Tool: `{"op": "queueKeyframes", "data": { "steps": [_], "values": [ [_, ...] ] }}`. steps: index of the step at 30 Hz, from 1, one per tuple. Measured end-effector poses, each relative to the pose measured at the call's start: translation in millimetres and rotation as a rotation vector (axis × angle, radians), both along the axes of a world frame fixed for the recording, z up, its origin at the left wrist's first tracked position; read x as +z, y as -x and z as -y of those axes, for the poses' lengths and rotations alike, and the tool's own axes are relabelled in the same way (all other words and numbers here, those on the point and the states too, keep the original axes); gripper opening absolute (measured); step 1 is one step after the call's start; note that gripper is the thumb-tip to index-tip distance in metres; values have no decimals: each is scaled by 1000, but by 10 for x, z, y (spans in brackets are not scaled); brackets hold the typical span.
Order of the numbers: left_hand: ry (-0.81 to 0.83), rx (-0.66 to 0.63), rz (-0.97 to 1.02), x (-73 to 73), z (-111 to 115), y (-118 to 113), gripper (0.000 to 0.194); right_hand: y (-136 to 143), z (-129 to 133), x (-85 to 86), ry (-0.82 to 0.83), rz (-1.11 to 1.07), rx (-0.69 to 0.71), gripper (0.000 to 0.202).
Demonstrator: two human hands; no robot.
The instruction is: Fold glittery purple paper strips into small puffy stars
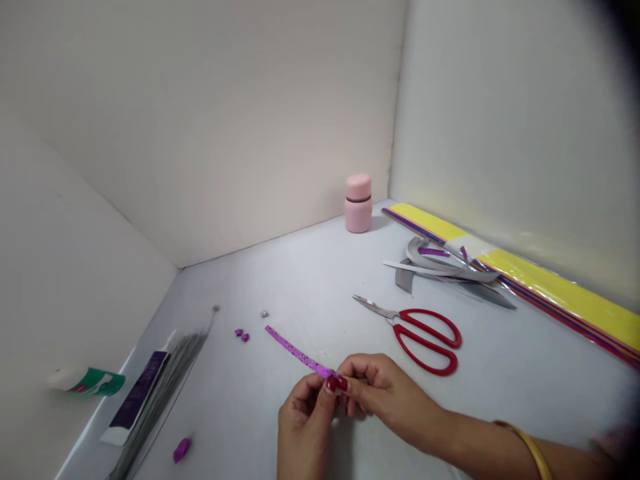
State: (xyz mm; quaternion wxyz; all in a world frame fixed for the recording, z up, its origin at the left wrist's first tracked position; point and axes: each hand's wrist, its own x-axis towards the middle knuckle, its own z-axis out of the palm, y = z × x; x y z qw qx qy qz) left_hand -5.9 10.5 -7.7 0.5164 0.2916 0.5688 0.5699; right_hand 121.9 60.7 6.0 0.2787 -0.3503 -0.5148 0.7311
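A shiny purple paper strip (295, 351) is pinched at its near end between both my hands, while its long free end points up and left. My left hand (309, 419) grips it with thumb and fingers closed. Close against it, my right hand (377, 387) has its thumb and fingertips on the same end, which they partly hide. To the left of the strip lie small purple paper stars (242, 335) and a small silver star (265, 313). Red-handled scissors (425, 337) rest to the right, with blades pointing left.
A bundle of thin wires (165, 393) lies at left beside a purple-and-white tube (137, 393), with a green-and-white tube (95, 381) further left. A purple piece (182, 450) sits near the front. At the back are a pink jar (359, 205), silver strips (440, 270) and a yellow-topped paper pack (530, 270).
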Motion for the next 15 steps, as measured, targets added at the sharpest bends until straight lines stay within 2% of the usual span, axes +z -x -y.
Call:
{"op": "queueKeyframes", "data": {
  "steps": [5, 8, 15],
  "values": [
    [-65, 0, -207, 10, 34, 7, 27, -18, 9, -6, -80, 91, -7, 35],
    [-48, -26, -192, 13, 38, 8, 29, -25, 17, -4, -158, 87, -8, 34],
    [-21, -111, -126, 61, 3, -4, 34, -34, -23, 17, -217, 96, 2, 29]
  ]
}}
